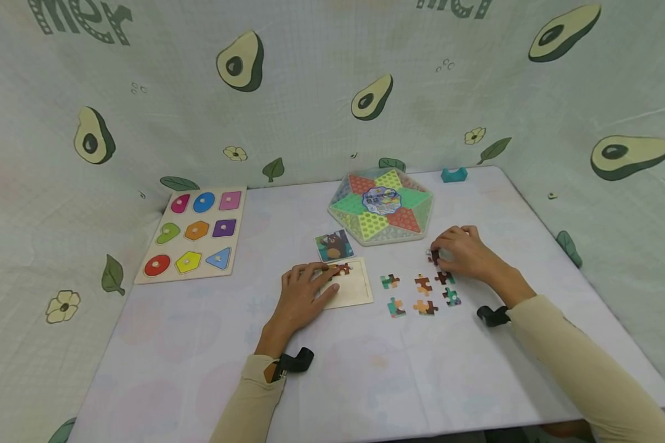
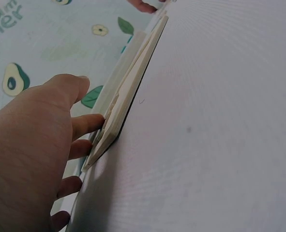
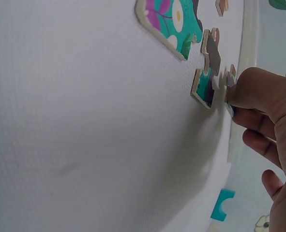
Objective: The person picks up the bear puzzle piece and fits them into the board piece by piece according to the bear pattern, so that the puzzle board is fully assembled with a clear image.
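Note:
My left hand lies at the left side of a pale wooden puzzle tray, its fingertips touching the tray's edge and upper left part. Inside the tray, near the top, a brown jigsaw piece shows beside the index fingertip. To the right, my right hand pinches another jigsaw piece between thumb and fingers, just over the table. Several loose jigsaw pieces, brown, orange and teal, lie between the tray and that hand. A picture card of a bear touches or nearly touches the tray's top edge.
Behind the pieces lies a hexagonal board game box with coloured triangles. A wooden shape board occupies the back left. One small teal block sits by the table's far edge, against the avocado-print cloth.

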`<action>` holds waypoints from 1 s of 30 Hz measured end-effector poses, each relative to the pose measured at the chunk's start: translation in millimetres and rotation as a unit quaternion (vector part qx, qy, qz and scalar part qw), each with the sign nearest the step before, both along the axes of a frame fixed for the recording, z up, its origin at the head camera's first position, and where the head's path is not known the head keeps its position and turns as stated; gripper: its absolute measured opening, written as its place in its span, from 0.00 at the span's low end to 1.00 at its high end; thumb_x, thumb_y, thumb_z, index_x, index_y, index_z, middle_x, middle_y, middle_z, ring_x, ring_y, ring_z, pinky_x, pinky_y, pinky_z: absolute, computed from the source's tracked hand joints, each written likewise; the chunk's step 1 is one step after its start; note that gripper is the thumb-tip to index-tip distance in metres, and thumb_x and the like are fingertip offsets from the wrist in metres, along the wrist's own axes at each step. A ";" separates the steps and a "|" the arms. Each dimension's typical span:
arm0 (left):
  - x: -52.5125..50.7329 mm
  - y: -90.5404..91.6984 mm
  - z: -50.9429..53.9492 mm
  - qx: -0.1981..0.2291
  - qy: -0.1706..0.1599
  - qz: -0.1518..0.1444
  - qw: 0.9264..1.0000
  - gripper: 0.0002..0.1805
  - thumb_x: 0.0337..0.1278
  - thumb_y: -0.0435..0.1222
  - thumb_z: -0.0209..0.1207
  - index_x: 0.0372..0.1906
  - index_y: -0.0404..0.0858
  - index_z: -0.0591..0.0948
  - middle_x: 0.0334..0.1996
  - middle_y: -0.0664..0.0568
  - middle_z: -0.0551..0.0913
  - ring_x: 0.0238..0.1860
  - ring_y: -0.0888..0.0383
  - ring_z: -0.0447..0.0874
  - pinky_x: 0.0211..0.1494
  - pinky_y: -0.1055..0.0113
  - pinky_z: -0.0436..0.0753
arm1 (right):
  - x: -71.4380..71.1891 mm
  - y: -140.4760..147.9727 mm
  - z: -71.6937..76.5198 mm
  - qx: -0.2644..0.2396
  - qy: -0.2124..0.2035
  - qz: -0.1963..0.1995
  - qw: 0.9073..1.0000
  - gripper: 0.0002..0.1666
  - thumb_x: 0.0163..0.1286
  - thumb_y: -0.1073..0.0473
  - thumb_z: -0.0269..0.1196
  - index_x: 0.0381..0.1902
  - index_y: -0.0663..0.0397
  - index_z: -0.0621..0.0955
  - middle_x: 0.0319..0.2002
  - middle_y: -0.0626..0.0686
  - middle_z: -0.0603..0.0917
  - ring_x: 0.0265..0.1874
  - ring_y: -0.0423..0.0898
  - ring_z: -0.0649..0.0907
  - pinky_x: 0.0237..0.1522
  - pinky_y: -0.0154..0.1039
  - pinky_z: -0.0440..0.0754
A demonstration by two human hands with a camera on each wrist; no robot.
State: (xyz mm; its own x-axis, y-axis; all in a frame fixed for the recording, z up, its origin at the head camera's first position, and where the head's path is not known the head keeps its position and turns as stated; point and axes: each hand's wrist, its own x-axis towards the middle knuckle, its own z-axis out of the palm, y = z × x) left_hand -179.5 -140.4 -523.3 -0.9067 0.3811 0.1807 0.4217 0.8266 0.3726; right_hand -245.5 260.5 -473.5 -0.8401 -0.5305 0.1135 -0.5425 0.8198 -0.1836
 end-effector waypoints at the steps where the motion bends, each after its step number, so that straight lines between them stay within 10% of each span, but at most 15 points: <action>1: 0.2 0.1 0.0 0.000 -0.001 0.000 1.000 0.29 0.73 0.61 0.44 0.72 0.57 0.72 0.67 0.55 0.70 0.64 0.47 0.62 0.64 0.43 0.57 | 0.1 0.1 -0.2 0.000 0.002 0.000 1.000 0.14 0.58 0.63 0.70 0.43 0.55 0.86 0.47 0.56 0.85 0.52 0.56 0.76 0.57 0.65 0.59; 30: 0.8 -0.4 1.2 0.000 -0.007 0.000 1.000 0.30 0.73 0.61 0.44 0.72 0.57 0.72 0.68 0.55 0.69 0.65 0.48 0.61 0.65 0.44 0.57 | -1.4 -32.5 6.2 -0.061 0.084 0.060 0.993 0.13 0.56 0.60 0.72 0.40 0.55 0.86 0.43 0.53 0.87 0.49 0.55 0.78 0.57 0.64 0.61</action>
State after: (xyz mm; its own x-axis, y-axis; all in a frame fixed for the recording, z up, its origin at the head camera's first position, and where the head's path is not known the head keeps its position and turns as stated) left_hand -178.8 -140.8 -522.1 -0.9094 0.3806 0.1679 0.4160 0.8267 0.3788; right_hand -246.9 228.1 -467.3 -0.7351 -0.5997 0.3163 -0.6666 0.7244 -0.1757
